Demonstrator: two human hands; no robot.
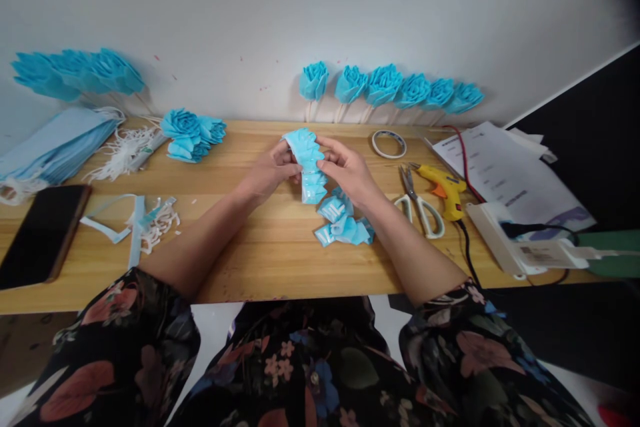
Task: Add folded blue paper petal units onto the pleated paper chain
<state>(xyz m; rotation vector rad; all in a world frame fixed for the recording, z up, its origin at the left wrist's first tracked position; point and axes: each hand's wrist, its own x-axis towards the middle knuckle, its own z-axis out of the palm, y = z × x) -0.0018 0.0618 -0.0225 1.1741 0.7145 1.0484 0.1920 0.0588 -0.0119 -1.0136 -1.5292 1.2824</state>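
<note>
Between my hands, raised over the middle of the wooden table (240, 247), is a blue petal strip (311, 177) with a row of pointed petals along its right edge. My left hand (275, 170) grips it from the left, thumb on its front. From the right, my right hand (345, 167) pinches a petal edge between thumb and fingers. The strip's lower end hangs down. Just below my right hand lies a loose pile of blue cut pieces (347, 228), partly hidden by my right wrist.
Right of my hands lie scissors (420, 203), a yellow glue gun (445, 190), a tape roll (389, 144) and a power strip (500, 240). Blue flowers on sticks (384, 85) lean against the wall. At left are face masks (60, 140), a phone (45, 233) and white scraps (160, 223).
</note>
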